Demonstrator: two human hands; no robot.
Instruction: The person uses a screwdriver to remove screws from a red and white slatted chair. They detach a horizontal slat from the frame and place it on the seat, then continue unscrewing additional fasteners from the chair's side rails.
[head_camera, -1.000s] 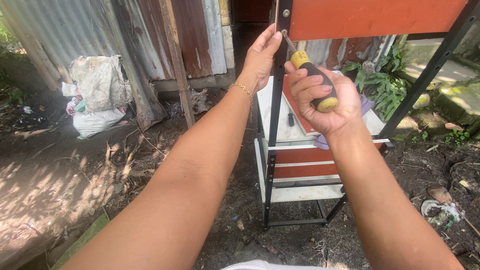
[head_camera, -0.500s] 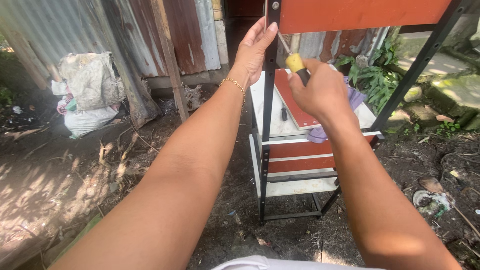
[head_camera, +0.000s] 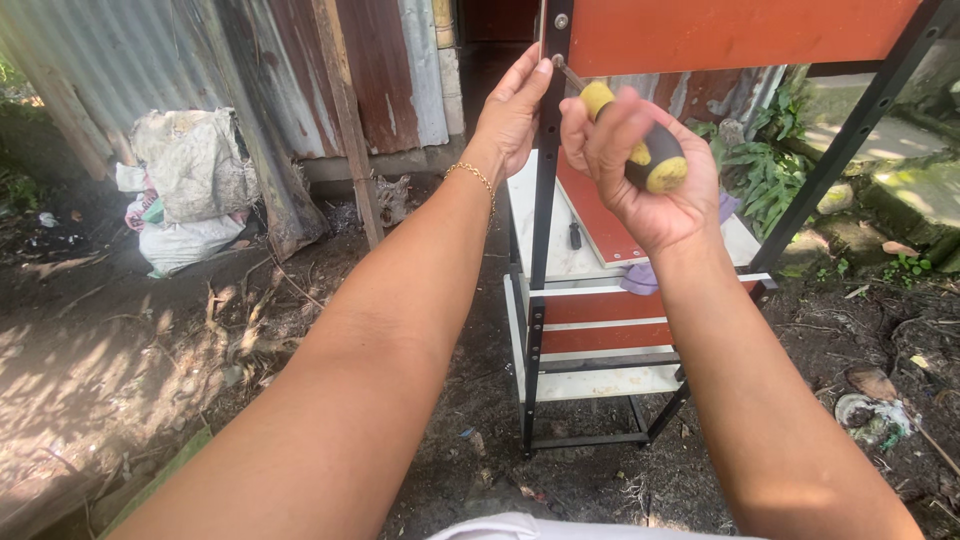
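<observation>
Yellow-black screwdriver (head_camera: 640, 150) clamped in right hand (head_camera: 640, 165), tip angled up-left at black metal upright (head_camera: 548, 200) just below orange shelf panel (head_camera: 740, 35). Left hand (head_camera: 515, 110) wrapped against same upright, likely steadying frame. Hands close together, either side of post.
</observation>
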